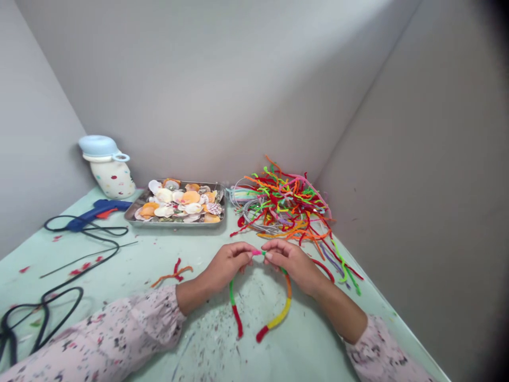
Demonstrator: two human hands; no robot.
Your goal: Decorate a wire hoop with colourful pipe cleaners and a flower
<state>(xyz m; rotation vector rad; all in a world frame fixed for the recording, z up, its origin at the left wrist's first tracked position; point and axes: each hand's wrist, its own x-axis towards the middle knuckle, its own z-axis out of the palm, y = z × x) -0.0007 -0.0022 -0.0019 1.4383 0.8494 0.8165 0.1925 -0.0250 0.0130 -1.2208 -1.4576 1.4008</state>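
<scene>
A headband-shaped arc (285,307) wrapped in coloured pipe cleaners hangs between my hands, its two red ends pointing toward me. Green and red cover its left side; green, orange, yellow and red run down the right. My left hand (229,265) pinches the top of the arc, where a short pink stretch shows. Close beside it, my right hand (293,265) is closed on the green part at the top. My fingers hide some of the wrapping. A red pipe cleaner (325,269) shows beyond my right wrist.
A metal tray (175,225) of seashells (191,199) stands at the back. Right of it lies a tangled pile of pipe cleaners (290,201) with grey wire hoops. At left are a blue glue gun (93,213), its black cord (115,249) and a white bottle (113,178). Orange and red scraps (175,274) lie nearby.
</scene>
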